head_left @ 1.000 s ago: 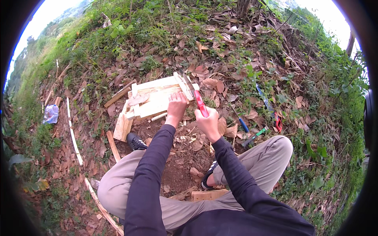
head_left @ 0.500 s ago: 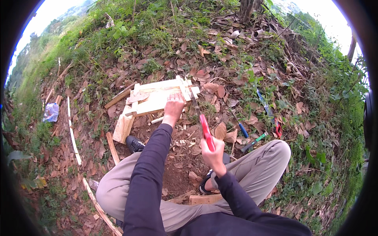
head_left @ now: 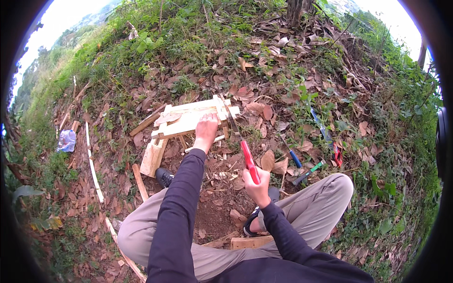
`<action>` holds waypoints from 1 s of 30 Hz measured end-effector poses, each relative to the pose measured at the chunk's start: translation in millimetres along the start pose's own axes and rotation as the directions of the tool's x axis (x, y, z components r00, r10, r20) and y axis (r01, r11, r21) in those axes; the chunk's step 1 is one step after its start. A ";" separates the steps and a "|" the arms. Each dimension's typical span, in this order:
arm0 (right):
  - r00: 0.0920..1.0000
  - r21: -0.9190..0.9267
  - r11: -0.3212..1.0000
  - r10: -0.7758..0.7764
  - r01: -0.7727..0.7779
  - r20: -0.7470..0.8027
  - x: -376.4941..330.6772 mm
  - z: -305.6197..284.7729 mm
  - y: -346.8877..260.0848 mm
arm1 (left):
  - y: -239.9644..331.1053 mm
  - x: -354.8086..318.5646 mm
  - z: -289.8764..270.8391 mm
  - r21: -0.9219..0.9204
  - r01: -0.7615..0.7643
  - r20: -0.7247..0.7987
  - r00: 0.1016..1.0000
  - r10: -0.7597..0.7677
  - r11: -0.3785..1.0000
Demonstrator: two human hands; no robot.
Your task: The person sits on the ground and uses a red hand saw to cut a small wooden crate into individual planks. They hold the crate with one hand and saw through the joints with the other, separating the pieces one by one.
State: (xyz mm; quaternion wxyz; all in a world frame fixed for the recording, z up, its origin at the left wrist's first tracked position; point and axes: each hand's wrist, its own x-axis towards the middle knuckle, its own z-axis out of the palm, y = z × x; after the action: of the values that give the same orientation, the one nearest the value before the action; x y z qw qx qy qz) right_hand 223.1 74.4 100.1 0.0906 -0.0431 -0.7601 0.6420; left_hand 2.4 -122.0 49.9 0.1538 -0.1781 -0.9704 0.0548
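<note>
Ground thick with brown leaves and weeds [head_left: 273, 87] is spreading around us, and our bent legs [head_left: 316, 203] are framing a patch of bare soil [head_left: 210, 217]. Just beyond, a small wooden frame [head_left: 186, 121] is standing with its long side running crosswise. At its right end we are holding a saw [head_left: 242, 141]: its long axis is pointing away from us and slightly left, red handle toward us, blade passing along the end strip; we are not managing to tell whether the teeth are biting. A wooden block [head_left: 152, 158] is sitting by the frame's left end. Our right hand [head_left: 257, 185] is wrapping the saw handle firmly, fingers curled, with the frame lying ahead and to its left. Our left hand [head_left: 206, 128] is resting on the frame's top, left of the blade and apart from it, fingers lightly bent; its thumb is not showing, so we cannot tell whether it is gripping the edge. Rightward, a green-handled tool [head_left: 311, 172] and a blue-handled tool [head_left: 295, 159] are lying on the leaves
</note>
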 end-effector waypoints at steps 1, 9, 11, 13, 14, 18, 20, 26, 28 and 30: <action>1.000 0.011 1.000 0.007 -0.007 0.019 -17.8 -3.7 -0.1 | -5.2 -0.6 -0.5 -0.029 0.026 0.036 0.999 -0.025 0.999; 0.999 0.026 0.999 -0.029 0.030 -0.034 16.3 16.3 2.4 | 21.5 -22.4 -4.4 0.062 -0.020 -0.113 0.993 0.027 0.998; 0.997 0.052 0.996 -0.078 0.079 -0.011 -27.9 5.7 -13.8 | 8.2 -9.9 -5.9 0.038 0.036 0.003 0.999 -0.036 0.999; 0.995 0.022 0.995 -0.098 0.099 -0.015 -19.3 6.1 -11.5 | 8.0 -9.9 0.5 0.028 0.020 -0.026 0.999 -0.020 0.999; 0.994 0.028 0.994 -0.107 0.108 -0.015 -0.9 11.6 -9.6 | 5.8 -13.2 3.9 0.047 0.005 -0.059 0.998 -0.003 0.999; 1.000 0.050 0.999 -0.016 0.017 -0.019 39.3 10.1 0.2 | 19.5 -16.8 -2.3 0.020 -0.060 -0.047 0.997 0.061 0.998; 0.999 0.088 0.996 0.021 -0.018 -0.028 9.7 15.8 -7.4 | 13.3 -31.3 5.2 0.035 -0.116 -0.138 0.983 0.120 0.993; 0.994 0.119 0.987 0.109 -0.105 -0.025 7.6 9.6 -19.2 | 42.8 -38.6 0.7 0.041 -0.007 -0.131 0.991 0.013 0.999; 0.992 0.127 0.986 0.114 -0.107 -0.050 8.8 11.8 -20.2 | 49.2 -35.4 -0.3 0.033 0.024 -0.090 0.996 -0.021 0.999; 0.994 0.076 0.995 0.078 -0.072 -0.080 1.9 11.8 -19.6 | 43.6 -27.3 -1.2 0.004 0.049 -0.105 0.993 -0.049 0.999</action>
State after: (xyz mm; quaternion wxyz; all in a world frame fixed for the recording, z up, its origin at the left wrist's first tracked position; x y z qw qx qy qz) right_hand 219.9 60.0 117.6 0.0992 -0.0947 -0.7297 0.6699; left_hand 41.4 -91.3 36.5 0.2064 -0.1563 -0.9649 0.0447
